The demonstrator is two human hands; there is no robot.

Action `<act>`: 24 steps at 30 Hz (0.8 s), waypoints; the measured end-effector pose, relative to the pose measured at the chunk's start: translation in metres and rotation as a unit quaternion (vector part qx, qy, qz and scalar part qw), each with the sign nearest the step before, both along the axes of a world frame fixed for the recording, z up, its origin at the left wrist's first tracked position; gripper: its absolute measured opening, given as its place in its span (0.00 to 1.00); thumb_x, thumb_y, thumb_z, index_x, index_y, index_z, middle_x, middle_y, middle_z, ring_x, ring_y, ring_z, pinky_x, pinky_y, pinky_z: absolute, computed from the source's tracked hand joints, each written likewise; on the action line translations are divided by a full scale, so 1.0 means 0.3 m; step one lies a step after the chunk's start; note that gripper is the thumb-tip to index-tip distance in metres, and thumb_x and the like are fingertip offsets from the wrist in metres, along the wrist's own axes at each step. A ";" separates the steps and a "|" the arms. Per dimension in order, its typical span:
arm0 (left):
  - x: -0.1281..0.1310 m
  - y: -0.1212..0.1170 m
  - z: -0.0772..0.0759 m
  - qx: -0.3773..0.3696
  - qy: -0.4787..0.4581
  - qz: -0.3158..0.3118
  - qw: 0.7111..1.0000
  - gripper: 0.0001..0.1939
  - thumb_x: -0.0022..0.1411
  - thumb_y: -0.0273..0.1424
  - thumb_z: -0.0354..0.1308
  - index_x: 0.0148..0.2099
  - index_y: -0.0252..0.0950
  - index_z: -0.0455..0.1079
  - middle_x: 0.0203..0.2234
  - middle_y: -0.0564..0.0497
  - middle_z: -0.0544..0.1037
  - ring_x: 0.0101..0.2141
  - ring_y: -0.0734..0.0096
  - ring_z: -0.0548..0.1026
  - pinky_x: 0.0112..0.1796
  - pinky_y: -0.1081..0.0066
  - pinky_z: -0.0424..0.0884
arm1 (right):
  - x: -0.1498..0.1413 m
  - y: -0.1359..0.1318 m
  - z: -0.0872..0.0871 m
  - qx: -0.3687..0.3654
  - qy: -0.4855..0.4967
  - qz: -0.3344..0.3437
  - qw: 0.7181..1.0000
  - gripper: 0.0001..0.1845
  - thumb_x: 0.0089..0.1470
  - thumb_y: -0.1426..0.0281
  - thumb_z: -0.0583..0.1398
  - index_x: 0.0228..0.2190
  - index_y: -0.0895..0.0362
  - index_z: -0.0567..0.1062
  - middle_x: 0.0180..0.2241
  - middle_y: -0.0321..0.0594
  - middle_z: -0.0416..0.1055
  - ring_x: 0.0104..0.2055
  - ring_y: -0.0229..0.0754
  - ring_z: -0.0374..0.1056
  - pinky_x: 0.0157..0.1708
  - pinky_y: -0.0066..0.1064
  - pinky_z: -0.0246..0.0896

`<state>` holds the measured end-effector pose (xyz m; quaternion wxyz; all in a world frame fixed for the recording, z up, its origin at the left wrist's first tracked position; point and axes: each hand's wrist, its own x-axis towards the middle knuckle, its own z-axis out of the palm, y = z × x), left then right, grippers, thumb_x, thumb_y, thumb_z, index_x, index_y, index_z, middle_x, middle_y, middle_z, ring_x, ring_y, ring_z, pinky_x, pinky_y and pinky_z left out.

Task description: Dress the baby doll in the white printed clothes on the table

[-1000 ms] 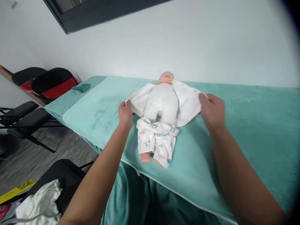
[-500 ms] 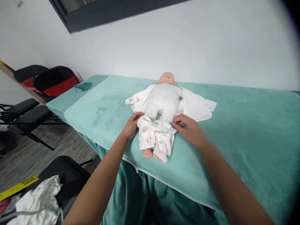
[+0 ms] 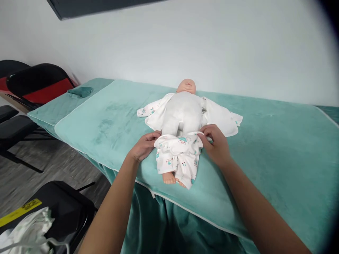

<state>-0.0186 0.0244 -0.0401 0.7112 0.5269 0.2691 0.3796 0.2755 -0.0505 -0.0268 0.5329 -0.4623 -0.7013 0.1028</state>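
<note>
A baby doll (image 3: pixel 182 111) with a soft grey-white body lies on its back, head toward the wall. Its white printed shirt (image 3: pixel 218 118) is spread open, sleeves out to both sides. White printed baby pants (image 3: pixel 178 151) cover the lower legs, with the waistband around the thighs and the feet (image 3: pixel 168 177) showing below. At the waistband's left end, my left hand (image 3: pixel 145 144) is closed on the edge, its fingertips partly hidden. My right hand (image 3: pixel 215 143) pinches the right end of the same waistband between thumb and fingers.
A green plush-covered bed (image 3: pixel 106 123) with white piping runs along the white wall. Black and red folding chairs (image 3: pixel 42 84) stand at the left. On a black chair (image 3: pixel 70 208) at lower left lie a crumpled white cloth (image 3: pixel 31 229) and a yellow strip (image 3: pixel 19 211).
The waistband is pulled wider and flatter between my hands, the right side drawn slightly up and outward. My view has shifted a little to the right and down.
</note>
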 end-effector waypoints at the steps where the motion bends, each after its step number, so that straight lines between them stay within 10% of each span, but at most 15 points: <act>1: 0.000 0.002 -0.003 -0.002 -0.002 0.000 1.000 0.09 0.55 0.31 0.70 0.38 0.33 0.80 0.44 0.48 0.76 0.42 0.70 0.73 0.44 0.72 0.68 | -0.008 0.014 -0.004 0.018 0.006 -0.038 0.999 0.10 0.62 0.72 0.60 0.30 0.52 0.65 0.36 0.39 0.70 0.40 0.42 0.67 0.41 0.37 0.63; 5: 0.011 0.004 -0.017 -0.032 -0.015 0.030 0.999 0.12 0.56 0.35 0.70 0.42 0.35 0.81 0.45 0.45 0.80 0.44 0.65 0.75 0.48 0.68 0.68 | -0.033 0.074 -0.013 0.028 0.037 -0.131 0.990 0.08 0.61 0.70 0.59 0.30 0.52 0.64 0.42 0.43 0.71 0.47 0.45 0.68 0.44 0.38 0.64; 11: 0.027 0.001 -0.017 -0.061 0.005 0.081 0.995 0.15 0.53 0.37 0.72 0.41 0.35 0.81 0.38 0.46 0.82 0.39 0.65 0.78 0.44 0.67 0.70 | -0.054 0.116 -0.017 -0.129 0.145 -0.164 0.967 0.10 0.61 0.62 0.59 0.31 0.52 0.65 0.27 0.32 0.64 0.29 0.39 0.61 0.32 0.33 0.57; 24: 0.005 0.000 -0.032 -0.049 -0.027 0.060 0.997 0.12 0.51 0.32 0.73 0.38 0.34 0.78 0.32 0.50 0.78 0.33 0.72 0.74 0.38 0.71 0.68 | -0.030 0.084 0.013 -0.191 0.225 0.007 0.956 0.22 0.57 0.55 0.63 0.21 0.55 0.65 0.27 0.32 0.60 0.31 0.37 0.55 0.32 0.31 0.52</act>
